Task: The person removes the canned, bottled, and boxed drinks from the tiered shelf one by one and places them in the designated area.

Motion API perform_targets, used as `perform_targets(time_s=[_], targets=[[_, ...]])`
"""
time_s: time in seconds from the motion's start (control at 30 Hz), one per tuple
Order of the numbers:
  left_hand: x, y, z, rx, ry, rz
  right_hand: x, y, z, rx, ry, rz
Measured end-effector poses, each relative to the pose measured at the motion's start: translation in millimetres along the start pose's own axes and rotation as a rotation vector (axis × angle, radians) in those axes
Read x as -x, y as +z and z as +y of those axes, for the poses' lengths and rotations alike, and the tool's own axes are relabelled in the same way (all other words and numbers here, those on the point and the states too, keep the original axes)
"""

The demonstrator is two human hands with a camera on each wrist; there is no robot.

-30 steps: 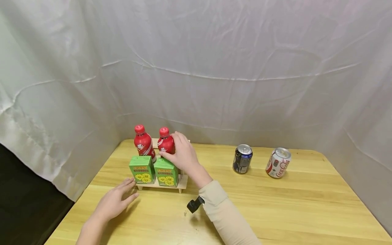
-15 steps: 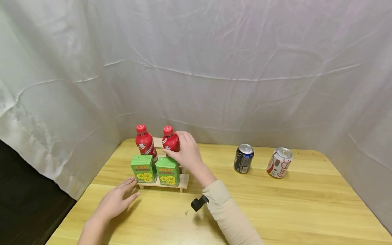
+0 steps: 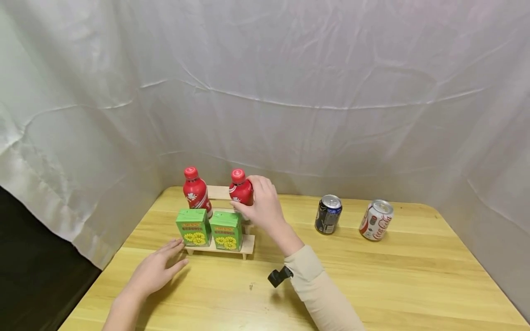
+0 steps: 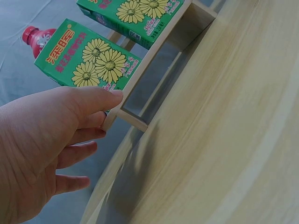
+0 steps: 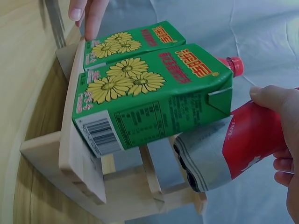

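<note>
In the head view, my right hand (image 3: 265, 202) grips a red-capped bottle (image 3: 241, 191) around its side, at the back right of a small wooden tiered rack (image 3: 247, 246). The right wrist view shows the bottle's pale base (image 5: 205, 161) close to the rack's rear slats; contact cannot be told. Two green drink cartons with yellow flowers, a left carton (image 3: 193, 227) and a right carton (image 3: 226, 232), stand on the front tier. Behind the left one stands another red bottle (image 3: 196, 193). My left hand (image 3: 155, 271) lies with extended fingers at the rack's left front corner, its fingertips touching there.
To the right stand a dark can (image 3: 328, 215) and a white Coca-Cola can (image 3: 376, 220), apart from each other. Grey cloth (image 3: 310, 138) hangs behind and beside the wooden table (image 3: 372, 285). A black strap (image 3: 279, 276) hangs off the right wrist.
My right hand has shifted the gripped bottle to the right, away from the other red bottle. The left hand, cartons and cans have stayed in place.
</note>
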State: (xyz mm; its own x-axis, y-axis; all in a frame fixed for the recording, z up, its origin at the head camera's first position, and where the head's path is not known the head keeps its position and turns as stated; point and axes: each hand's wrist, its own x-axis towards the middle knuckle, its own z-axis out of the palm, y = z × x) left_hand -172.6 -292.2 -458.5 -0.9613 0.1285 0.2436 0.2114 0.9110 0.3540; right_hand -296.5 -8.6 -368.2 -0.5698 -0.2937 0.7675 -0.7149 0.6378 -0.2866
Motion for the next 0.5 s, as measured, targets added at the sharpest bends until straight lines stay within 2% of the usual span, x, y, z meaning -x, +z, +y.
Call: perform_targets(time_s=[0.5], targets=[[1.7,0.7,-2.8,0.002,-0.016,-0.012,17.0,-16.9,13.0,0.006,0.006,0.038]])
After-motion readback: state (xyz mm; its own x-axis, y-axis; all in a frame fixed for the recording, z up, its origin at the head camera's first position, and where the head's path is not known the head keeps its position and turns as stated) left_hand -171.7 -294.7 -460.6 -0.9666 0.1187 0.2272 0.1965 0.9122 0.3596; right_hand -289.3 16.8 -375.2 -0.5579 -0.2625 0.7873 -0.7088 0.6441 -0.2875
